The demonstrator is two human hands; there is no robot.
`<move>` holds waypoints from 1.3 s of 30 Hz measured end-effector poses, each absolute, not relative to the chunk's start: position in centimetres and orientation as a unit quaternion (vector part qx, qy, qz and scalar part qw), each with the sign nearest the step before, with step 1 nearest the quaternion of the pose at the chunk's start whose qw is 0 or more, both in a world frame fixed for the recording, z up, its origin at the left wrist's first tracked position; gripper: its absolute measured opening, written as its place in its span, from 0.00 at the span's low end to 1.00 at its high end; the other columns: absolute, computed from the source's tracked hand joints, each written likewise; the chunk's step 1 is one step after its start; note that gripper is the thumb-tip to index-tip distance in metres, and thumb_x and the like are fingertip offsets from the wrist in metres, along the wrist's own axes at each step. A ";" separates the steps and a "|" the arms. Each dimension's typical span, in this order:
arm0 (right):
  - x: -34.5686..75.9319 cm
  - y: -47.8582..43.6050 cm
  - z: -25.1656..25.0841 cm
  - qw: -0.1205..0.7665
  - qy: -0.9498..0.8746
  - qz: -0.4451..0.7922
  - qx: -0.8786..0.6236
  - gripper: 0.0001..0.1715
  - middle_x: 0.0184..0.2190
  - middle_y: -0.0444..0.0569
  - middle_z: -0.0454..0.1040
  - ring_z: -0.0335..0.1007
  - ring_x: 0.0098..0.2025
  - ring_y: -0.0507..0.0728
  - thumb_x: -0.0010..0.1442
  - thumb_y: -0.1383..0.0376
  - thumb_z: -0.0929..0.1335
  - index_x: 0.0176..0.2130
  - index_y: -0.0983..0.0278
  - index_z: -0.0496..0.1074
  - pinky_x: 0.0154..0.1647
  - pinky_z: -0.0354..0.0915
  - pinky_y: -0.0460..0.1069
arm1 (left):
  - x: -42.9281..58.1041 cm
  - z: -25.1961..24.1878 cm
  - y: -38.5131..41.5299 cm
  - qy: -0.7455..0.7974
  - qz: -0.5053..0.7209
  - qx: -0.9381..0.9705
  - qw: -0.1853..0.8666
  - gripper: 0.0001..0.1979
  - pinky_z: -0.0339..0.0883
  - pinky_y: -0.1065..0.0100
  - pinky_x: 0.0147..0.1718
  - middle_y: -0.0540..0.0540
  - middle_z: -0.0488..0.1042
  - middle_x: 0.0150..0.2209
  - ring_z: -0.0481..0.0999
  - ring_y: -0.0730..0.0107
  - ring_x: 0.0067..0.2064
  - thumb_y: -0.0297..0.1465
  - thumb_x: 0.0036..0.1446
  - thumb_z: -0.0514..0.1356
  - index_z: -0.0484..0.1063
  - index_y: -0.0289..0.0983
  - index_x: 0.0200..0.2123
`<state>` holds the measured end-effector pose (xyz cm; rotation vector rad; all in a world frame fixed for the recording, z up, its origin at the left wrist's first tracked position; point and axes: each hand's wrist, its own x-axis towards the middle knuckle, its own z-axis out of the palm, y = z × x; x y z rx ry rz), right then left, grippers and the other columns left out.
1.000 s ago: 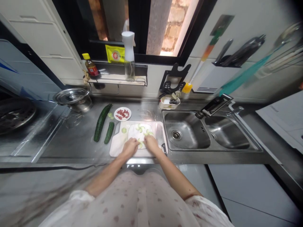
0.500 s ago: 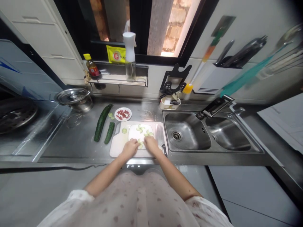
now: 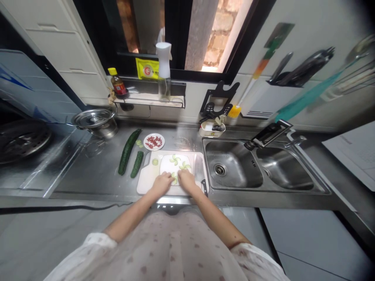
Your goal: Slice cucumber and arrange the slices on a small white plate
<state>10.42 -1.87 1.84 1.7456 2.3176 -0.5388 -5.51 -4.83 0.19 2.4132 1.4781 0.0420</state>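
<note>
My left hand (image 3: 160,183) and my right hand (image 3: 187,180) rest close together at the near edge of a white plate (image 3: 166,167) that lies on a white cutting board (image 3: 145,180). Both hands have their fingers curled in, and they meet at a few pale green cucumber slices (image 3: 175,179) between them. More cucumber slices (image 3: 177,159) lie spread over the far half of the plate, and one slice (image 3: 155,161) sits on the board to its left. A knife (image 3: 199,168) lies along the board's right side.
A long cucumber (image 3: 129,150) and a shorter piece (image 3: 137,164) lie left of the board. Behind them are a small dish of red bits (image 3: 154,141) and a lidded steel pot (image 3: 95,121). A double sink (image 3: 234,168) with a faucet (image 3: 268,134) is at the right.
The view has shifted slightly, so everything sits a little lower and to the right. Both hands stay at the near edge of the plate, barely moved.
</note>
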 end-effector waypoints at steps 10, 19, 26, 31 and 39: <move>10.9 -2.3 2.3 0.063 0.781 -0.191 0.591 0.14 0.45 0.56 0.72 0.63 0.48 0.58 0.66 0.66 0.59 0.45 0.65 0.70 0.42 0.59 0.48 | -5.7 0.3 -4.5 0.596 0.100 0.772 0.195 0.17 0.62 0.67 0.48 0.44 0.74 0.44 0.69 0.64 0.49 0.26 0.60 0.51 0.73 0.41 0.49; 11.7 -1.8 2.3 0.026 0.775 -0.203 0.598 0.14 0.45 0.55 0.71 0.64 0.46 0.57 0.66 0.66 0.58 0.44 0.65 0.70 0.40 0.56 0.47 | -10.2 -0.6 -0.7 0.781 0.148 0.583 0.170 0.17 0.65 0.66 0.44 0.39 0.76 0.45 0.74 0.60 0.46 0.34 0.60 0.52 0.71 0.37 0.50; 11.4 -1.6 2.5 0.010 0.781 -0.195 0.593 0.14 0.43 0.53 0.72 0.63 0.45 0.56 0.66 0.66 0.58 0.43 0.64 0.71 0.40 0.55 0.46 | -11.4 -1.4 1.3 0.812 0.110 0.545 0.178 0.19 0.65 0.64 0.43 0.36 0.75 0.46 0.75 0.57 0.46 0.39 0.60 0.53 0.71 0.35 0.48; 11.5 -1.5 2.7 -0.002 0.774 -0.197 0.602 0.14 0.41 0.53 0.72 0.63 0.45 0.56 0.66 0.65 0.58 0.42 0.64 0.71 0.38 0.54 0.46 | -11.5 -2.0 1.7 0.812 0.100 0.546 0.179 0.18 0.66 0.64 0.42 0.36 0.75 0.44 0.75 0.56 0.45 0.41 0.60 0.52 0.72 0.34 0.44; 11.3 -1.5 2.6 -0.014 0.761 -0.201 0.617 0.13 0.41 0.51 0.72 0.64 0.44 0.55 0.66 0.65 0.59 0.40 0.63 0.71 0.36 0.54 0.46 | -11.5 -1.7 1.7 0.819 0.153 0.512 0.212 0.14 0.65 0.66 0.41 0.41 0.76 0.40 0.75 0.61 0.42 0.39 0.57 0.55 0.73 0.37 0.40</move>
